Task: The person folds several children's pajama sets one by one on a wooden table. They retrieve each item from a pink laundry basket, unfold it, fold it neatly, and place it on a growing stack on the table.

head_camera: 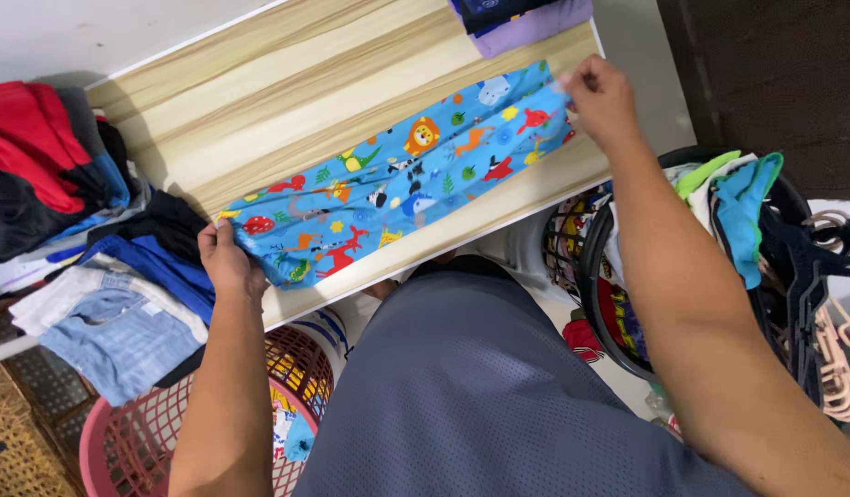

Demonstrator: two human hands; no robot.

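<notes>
Blue printed garment (397, 175) with cartoon animals, folded into a long narrow strip, lying diagonally across the pale wood-grain surface (287, 83), near-left to far-right. Left hand (227, 262) closed on the near-left end, fingers curled over the bunched cloth; right hand (602, 97) pinching the far-right end between thumb and fingertips. Judged light, thin, limp: no stiffness of its own, likely to sag and unfold if lifted at one end only. Best hold: both ends at once, or the folded long edges. Near-left end close to the surface's near edge; right end close to the right edge. Open room: bare wood on the far-left side. Purple folded cloth (535, 26) at far right. Clothes pile (84, 230) crowding left; pink basket (130, 442) below; dark basket (628, 276) at right.
</notes>
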